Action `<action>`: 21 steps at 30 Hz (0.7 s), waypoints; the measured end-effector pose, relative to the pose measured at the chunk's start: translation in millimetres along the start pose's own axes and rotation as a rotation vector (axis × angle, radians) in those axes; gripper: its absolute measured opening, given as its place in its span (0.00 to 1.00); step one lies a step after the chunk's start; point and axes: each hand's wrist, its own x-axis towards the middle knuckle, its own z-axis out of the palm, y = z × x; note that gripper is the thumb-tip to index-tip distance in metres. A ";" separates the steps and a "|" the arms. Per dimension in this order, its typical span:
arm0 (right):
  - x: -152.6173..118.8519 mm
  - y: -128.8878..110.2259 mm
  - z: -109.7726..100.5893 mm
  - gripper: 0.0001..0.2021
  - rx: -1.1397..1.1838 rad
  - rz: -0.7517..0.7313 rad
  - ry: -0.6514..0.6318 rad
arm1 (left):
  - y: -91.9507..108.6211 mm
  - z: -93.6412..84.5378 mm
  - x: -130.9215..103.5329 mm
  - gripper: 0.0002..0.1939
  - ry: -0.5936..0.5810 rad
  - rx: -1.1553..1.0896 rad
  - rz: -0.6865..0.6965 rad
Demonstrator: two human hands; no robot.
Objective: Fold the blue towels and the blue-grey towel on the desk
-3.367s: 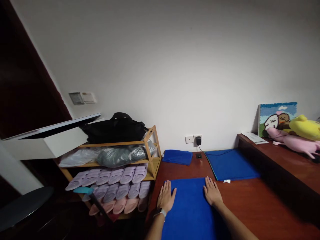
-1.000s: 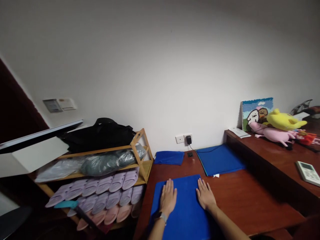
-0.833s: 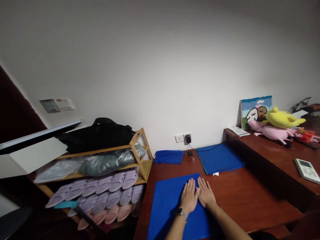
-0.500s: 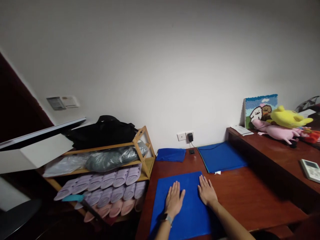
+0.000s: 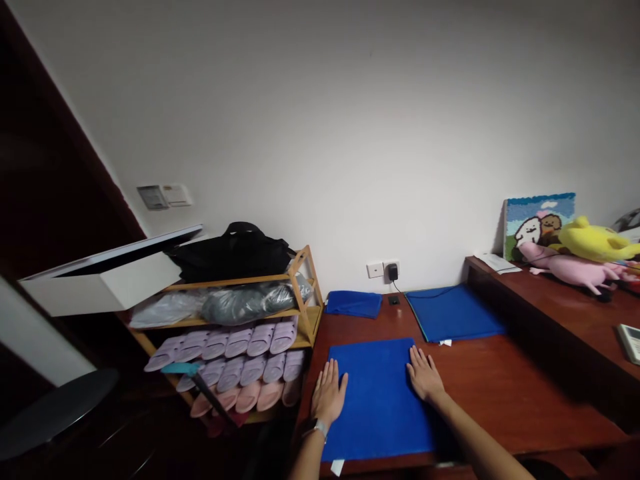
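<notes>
A blue cloth (image 5: pixel 379 393) lies flat on the reddish-brown table (image 5: pixel 505 393), with a small white tag at its near edge. My left hand (image 5: pixel 330 393) rests flat on the cloth's left edge, fingers stretched out and holding nothing; a watch circles that wrist. On the right edge of the cloth lies my right hand (image 5: pixel 425 375), also open and flat. Farther back are a smaller folded blue cloth (image 5: pixel 353 303) and, to the right, another flat blue cloth (image 5: pixel 453 313) with a white tag.
Left of the table stands a wooden rack (image 5: pixel 305 293) with several slippers (image 5: pixel 260 340), a black bag (image 5: pixel 240 250) and a white box (image 5: pixel 110 287). A plugged-in adapter (image 5: pixel 393 271) sits on the wall. Plush toys (image 5: pixel 570 267) lie on the raised surface at right.
My left hand has moved left across the cloth to its left edge. My right hand stays by the right edge. The view has shifted, and the near tag is now visible.
</notes>
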 end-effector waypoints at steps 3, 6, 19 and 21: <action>-13.6 3.0 6.4 0.34 -0.001 0.009 0.010 | -1.3 3.2 0.9 0.40 0.016 0.001 -0.002; -26.8 4.5 10.5 0.34 0.011 -0.022 0.014 | -3.0 7.7 3.1 0.40 0.019 0.008 0.000; -38.1 -6.9 -9.3 0.34 0.027 0.001 -0.013 | 86.3 2.2 5.0 0.36 0.065 -0.046 0.207; -40.0 -7.7 -12.0 0.34 0.002 -0.002 -0.031 | 134.8 8.5 -1.2 0.35 0.030 -0.116 0.376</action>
